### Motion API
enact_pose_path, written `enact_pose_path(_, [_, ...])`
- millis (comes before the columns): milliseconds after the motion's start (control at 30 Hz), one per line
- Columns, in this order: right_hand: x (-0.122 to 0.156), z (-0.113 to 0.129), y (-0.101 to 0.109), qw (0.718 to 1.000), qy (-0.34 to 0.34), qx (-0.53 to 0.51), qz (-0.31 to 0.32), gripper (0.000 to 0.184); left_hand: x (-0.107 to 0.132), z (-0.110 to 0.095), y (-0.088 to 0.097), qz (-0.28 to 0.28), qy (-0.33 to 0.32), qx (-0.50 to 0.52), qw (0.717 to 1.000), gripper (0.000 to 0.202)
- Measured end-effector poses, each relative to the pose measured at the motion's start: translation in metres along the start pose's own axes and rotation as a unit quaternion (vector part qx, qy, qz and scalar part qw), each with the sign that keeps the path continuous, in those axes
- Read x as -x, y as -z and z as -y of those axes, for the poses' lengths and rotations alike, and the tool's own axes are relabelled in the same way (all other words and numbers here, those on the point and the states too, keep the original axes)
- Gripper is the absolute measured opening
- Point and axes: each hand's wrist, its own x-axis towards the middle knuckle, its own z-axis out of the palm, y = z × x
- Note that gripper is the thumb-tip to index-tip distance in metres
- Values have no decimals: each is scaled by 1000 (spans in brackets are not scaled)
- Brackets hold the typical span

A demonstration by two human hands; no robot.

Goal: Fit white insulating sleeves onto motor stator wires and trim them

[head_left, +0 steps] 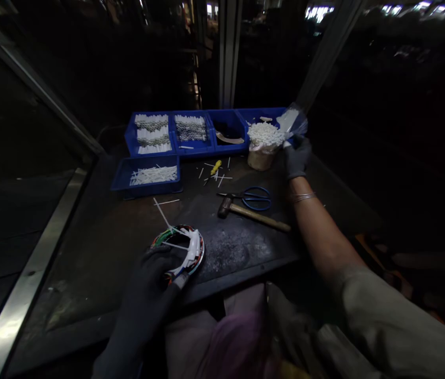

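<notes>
1. Presently, the left hand (149, 279), in a black glove, is closed over a ring-shaped bundle of coloured wires (191, 252), which it holds low on the near edge of a dark metal workbench (100, 252). The fingers wrap the bundle's near side, and its arc curves away to the hand's right.
2. Thin white plastic ties (161, 213) project from the bundle toward the far left. The wires look glossy, with white tape or plastic along the rim.
3. The right hand (296, 157), in a grey glove, is pinched around the lower end of a clear plastic bag (292, 122). The bag's long axis rises away from the glove, tilted toward a round tub (260, 159) just to the hand's left.
4. That tub is heaped with small white pieces (264, 134), and the right hand is clearly the nearer one to it.
5. Between the hands lie blue-handled scissors (256, 198) and a wooden-handled hammer (254, 217), both untouched. Blue plastic bins (191, 152) hold white sticks at the far side.
</notes>
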Motion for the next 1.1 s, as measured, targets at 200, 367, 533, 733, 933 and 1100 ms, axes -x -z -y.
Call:
enact_pose_path(200, [20,42,-3,994,19,-99,42,7,2,-17,-8,-37,33,-6,999,16])
enact_pose_path(367, [141,130,46,955,78,-215,190,15,2,-19,-7,-20,48,-36,998,24])
enact_pose_path(533, [249,183,108,908,120,-189,355,16,2,-20,-2,18,24,-58,998,52])
enact_pose_path(733, [288,168,125,849,316,-127,404,34,1,-17,-7,2,14,-82,997,46])
enact_pose_path(933, [300,161,123,866,305,-120,378,38,0,-19,-5,11,20,-85,996,41])
enact_pose_path(1100, [308,155,109,845,294,-105,434,33,-2,-23,-3,9,24,-86,996,40])
